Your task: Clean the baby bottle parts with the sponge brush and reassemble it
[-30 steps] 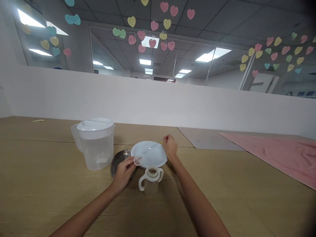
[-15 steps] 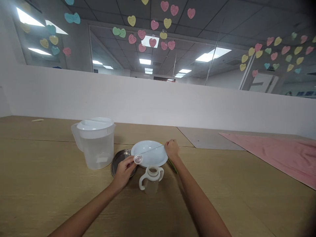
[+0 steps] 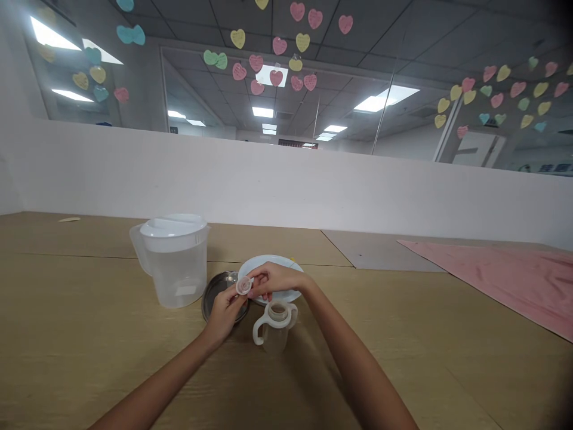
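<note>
Both your hands, left hand (image 3: 224, 307) and right hand (image 3: 273, 279), pinch the small cap (image 3: 243, 285); fumble it and it may drop and tip the open cup (image 3: 274, 326) beneath.

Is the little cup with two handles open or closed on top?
Open. The handled cup stands upright with no lid on its mouth; the left hand and right hand hold a small round piece above it.

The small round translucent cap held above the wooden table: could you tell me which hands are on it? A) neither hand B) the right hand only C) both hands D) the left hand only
C: the left hand pinches the small round translucent cap from below while the right hand meets it from the other side, above the handled baby bottle.
</note>
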`<state>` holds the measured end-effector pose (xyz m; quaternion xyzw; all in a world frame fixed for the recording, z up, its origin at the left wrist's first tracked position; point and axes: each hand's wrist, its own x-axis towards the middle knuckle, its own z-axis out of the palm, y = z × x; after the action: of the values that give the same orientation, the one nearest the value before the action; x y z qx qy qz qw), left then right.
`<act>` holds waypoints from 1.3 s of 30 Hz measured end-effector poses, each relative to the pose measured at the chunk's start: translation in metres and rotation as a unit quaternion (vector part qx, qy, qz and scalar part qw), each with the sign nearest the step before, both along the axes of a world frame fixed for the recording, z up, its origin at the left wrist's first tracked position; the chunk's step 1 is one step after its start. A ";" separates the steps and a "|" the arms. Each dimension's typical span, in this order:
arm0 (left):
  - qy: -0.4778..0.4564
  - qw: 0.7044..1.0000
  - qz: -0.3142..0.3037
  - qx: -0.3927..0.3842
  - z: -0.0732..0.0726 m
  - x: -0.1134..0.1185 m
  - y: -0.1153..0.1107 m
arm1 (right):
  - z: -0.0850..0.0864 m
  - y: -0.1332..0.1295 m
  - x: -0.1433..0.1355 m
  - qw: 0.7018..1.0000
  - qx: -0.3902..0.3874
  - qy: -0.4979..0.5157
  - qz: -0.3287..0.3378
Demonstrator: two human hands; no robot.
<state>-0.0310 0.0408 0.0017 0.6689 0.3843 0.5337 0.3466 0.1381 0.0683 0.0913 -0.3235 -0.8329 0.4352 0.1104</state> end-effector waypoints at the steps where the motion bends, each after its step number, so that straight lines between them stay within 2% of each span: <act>1: -0.002 1.000 0.002 -0.006 0.000 0.000 0.000 | -0.002 -0.002 -0.004 1.000 0.005 0.012 0.003; 4: -0.019 1.000 0.002 -0.025 0.000 0.000 -0.001 | -0.005 -0.003 -0.010 0.998 0.029 0.051 -0.009; 8: -0.052 0.997 -0.010 -0.059 0.002 0.003 -0.007 | 0.002 -0.002 -0.002 0.997 0.025 0.076 -0.024; 14: -0.116 0.991 0.039 -0.048 -0.002 0.002 -0.007 | 0.012 -0.001 0.020 0.998 0.004 -0.008 -0.057; 19: -0.126 0.990 0.042 -0.048 -0.005 0.002 -0.003 | 0.017 0.000 0.035 0.993 -0.024 -0.068 -0.092; 22: -0.098 0.994 0.041 -0.038 -0.004 0.003 -0.005 | 0.019 0.000 0.040 0.976 -0.015 -0.172 -0.132; 26: -0.014 0.999 0.045 0.017 -0.003 0.003 -0.015 | 0.013 -0.001 0.035 0.919 0.082 -0.327 -0.203; 28: 0.031 0.997 0.044 0.062 -0.004 0.003 -0.019 | 0.008 -0.002 0.026 0.895 0.117 -0.373 -0.216; 31: 0.083 0.989 0.017 0.124 -0.005 0.003 -0.025 | -0.001 -0.004 0.012 0.878 0.152 -0.393 -0.227; 34: 0.130 0.976 -0.043 0.172 -0.006 0.004 -0.028 | -0.008 -0.001 0.006 0.880 0.161 -0.393 -0.214; 39: 0.195 0.944 -0.105 0.244 -0.007 0.004 -0.028 | -0.021 0.012 0.014 0.919 0.120 -0.344 -0.148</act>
<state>-0.0265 0.0124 -0.0056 0.8605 0.2298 0.4310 0.1447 0.1519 0.0807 0.0707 -0.5571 -0.8081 0.1728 -0.0821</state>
